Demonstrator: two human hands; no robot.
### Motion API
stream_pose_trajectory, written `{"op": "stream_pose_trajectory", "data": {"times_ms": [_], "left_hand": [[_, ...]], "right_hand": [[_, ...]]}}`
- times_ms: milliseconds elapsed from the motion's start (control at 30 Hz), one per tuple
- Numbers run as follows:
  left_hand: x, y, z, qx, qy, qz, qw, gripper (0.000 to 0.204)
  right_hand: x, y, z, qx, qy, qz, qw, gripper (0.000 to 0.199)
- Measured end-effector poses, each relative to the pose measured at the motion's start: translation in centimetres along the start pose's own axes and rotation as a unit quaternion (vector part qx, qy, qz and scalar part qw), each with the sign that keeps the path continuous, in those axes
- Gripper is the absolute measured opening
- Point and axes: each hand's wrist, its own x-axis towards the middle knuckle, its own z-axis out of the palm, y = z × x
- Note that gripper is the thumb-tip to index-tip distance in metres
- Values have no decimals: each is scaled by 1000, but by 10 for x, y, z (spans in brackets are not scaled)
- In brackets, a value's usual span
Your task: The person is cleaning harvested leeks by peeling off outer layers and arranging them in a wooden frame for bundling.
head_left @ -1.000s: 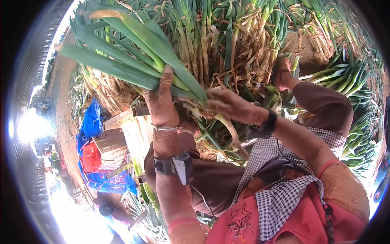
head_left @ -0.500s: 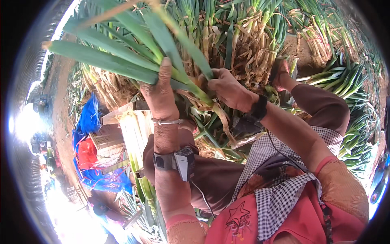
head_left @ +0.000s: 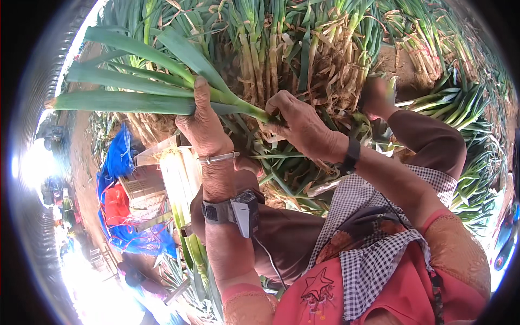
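My left hand (head_left: 201,125) grips a leek (head_left: 135,81) by its stalk, with the long flat green leaves fanning out to the left. My right hand (head_left: 299,122) is closed on the lower end of the same leek, just right of the left hand, pinching at its outer skin. Both hands sit in front of a big heap of leeks (head_left: 303,49) with pale stalks and dry brown leaf scraps. My left wrist carries a metal bangle and a strapped grey device, my right a dark band.
A pale wooden crate (head_left: 162,168) stands below my left hand. Blue and red bags (head_left: 122,203) lie at the left. More green leeks (head_left: 466,162) are piled at the right, beside my bent knee. A person crouches at the lower left (head_left: 135,271).
Both hands have lowered the leek slightly; its leaves now lie more level and point left. My right hand has slid closer along the stalk to the left hand.
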Motion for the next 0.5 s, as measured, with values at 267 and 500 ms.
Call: {"op": "stream_pose_trajectory", "data": {"times_ms": [267,500], "left_hand": [[0,-1,3,-7,18,-5,1000,46],[1,-11,3,24,83,12,996,44]], "right_hand": [[-6,10,7,19,15,-18,1000,28],[-8,-5,2,-183,-48,-123,974,12]]}}
